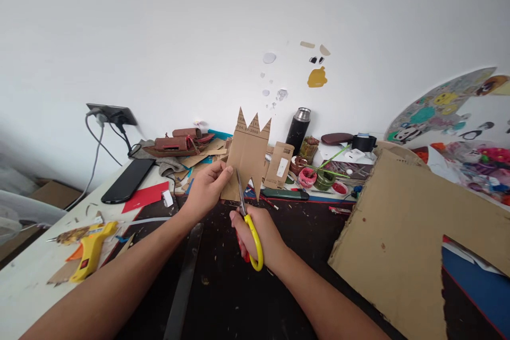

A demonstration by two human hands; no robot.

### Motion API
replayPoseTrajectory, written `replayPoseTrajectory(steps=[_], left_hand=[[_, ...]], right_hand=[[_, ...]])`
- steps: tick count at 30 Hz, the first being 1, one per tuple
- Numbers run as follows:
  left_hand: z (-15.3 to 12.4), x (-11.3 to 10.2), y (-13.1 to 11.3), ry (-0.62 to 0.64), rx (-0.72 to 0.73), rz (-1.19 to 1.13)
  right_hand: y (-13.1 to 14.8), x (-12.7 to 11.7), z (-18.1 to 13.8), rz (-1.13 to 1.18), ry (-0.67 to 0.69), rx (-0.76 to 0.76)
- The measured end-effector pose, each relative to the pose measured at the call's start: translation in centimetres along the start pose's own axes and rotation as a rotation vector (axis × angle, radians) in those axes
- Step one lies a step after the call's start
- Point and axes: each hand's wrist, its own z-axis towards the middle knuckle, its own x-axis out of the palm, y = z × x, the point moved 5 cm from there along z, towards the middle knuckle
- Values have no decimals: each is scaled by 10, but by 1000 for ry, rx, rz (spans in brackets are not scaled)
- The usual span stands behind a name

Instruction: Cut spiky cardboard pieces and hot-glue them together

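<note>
My left hand (207,188) pinches the left edge of a brown cardboard piece (249,156) with pointed spikes along its top and bottom, held upright above the dark mat (223,287). My right hand (258,236) grips yellow-handled scissors (249,223). Their blades point up into the bottom edge of the cardboard piece, beside a cut notch.
A large cardboard sheet (402,244) lies at the right. A yellow glue gun (90,249), red paper (145,196) and a black flat case (127,180) sit at the left. Paint pots (307,177), a black flask (298,130) and cardboard scraps line the wall. A metal ruler (185,281) lies on the mat.
</note>
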Motion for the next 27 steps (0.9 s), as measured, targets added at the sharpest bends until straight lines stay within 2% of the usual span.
replayPoseTrajectory(steps=[6, 11, 16, 22, 27], left_hand=[[1, -5, -3, -35, 24, -1], [2, -9, -10, -78, 110, 71], [0, -5, -6, -40, 7, 10], [1, -9, -9, -74, 104, 103], [2, -10, -9, -68, 96, 84]], right_hand=[[13, -13, -1, -47, 30, -155], [13, -15, 1, 43, 49, -118], [8, -10, 2, 146, 89, -66], [16, -12, 1, 217, 121, -76], [18, -11, 2, 284, 160, -101]])
